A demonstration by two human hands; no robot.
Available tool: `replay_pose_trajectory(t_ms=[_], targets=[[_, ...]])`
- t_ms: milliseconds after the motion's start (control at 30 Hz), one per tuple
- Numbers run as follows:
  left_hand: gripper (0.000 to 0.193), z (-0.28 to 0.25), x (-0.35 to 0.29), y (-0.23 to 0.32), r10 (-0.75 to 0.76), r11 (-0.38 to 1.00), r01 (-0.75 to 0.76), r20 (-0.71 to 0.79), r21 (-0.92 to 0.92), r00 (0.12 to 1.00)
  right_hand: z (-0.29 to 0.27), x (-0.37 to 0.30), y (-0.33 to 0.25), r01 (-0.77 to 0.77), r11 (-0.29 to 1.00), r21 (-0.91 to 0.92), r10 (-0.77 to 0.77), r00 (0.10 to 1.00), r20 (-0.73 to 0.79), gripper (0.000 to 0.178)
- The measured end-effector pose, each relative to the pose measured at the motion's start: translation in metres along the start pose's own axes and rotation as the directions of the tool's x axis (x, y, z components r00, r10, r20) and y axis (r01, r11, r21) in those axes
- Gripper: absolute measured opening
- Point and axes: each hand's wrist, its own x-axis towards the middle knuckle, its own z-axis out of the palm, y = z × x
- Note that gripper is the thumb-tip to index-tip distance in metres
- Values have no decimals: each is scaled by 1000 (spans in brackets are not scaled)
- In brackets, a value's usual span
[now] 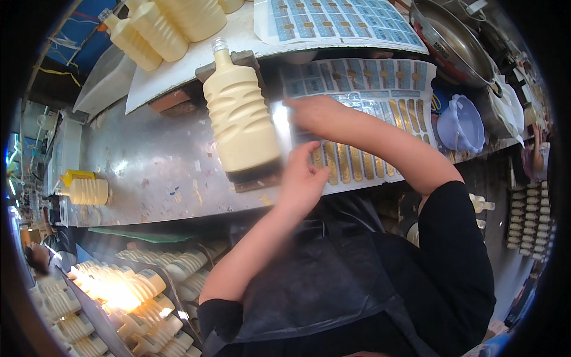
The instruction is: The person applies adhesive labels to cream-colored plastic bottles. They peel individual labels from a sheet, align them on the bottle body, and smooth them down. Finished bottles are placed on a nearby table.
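A cream plastic bottle (pixel 241 119) with a ribbed body and a clear neck lies on its side in a dark cradle (pixel 256 174) on the metal table. To its right is a sheet of labels (pixel 380 89), with blue-grey printed pieces at the far side and gold strips (pixel 357 162) at the near side. My left hand (pixel 303 181) is at the sheet's near left corner, its thumb and fingers curved and apart, with nothing visible between them. My right hand (pixel 318 114) is over the sheet's left part, close to the bottle; its fingers are smeared by motion.
Several cream bottles (pixel 160 30) and another label sheet (pixel 339 24) rest on a raised white board (pixel 238 37). A purple bucket (pixel 461 125) and a large metal pan (pixel 455 35) stand at right. Crates of bottles (pixel 128 291) fill the lower left.
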Motion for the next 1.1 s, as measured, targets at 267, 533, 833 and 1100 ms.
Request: replay_pose_trajectory(t_ms=[267, 533, 833, 1100], targets=[[60, -10, -10, 9, 10, 963, -5, -18, 270, 1000, -11, 21, -10, 78, 990, 120, -94, 987, 128, 20], [60, -18, -11, 22, -214, 937, 188, 59, 293, 975, -34, 22, -7, 127, 992, 15, -128, 981, 148, 19], [34, -21, 18, 24, 292, 844, -293, 74, 449, 954, -69, -53, 13, -102, 987, 124, 119, 982, -145, 11], [64, 20, 88, 24, 243, 447, -300, 208, 843, 947, -68, -84, 19, -129, 968, 215, 184, 949, -256, 11]])
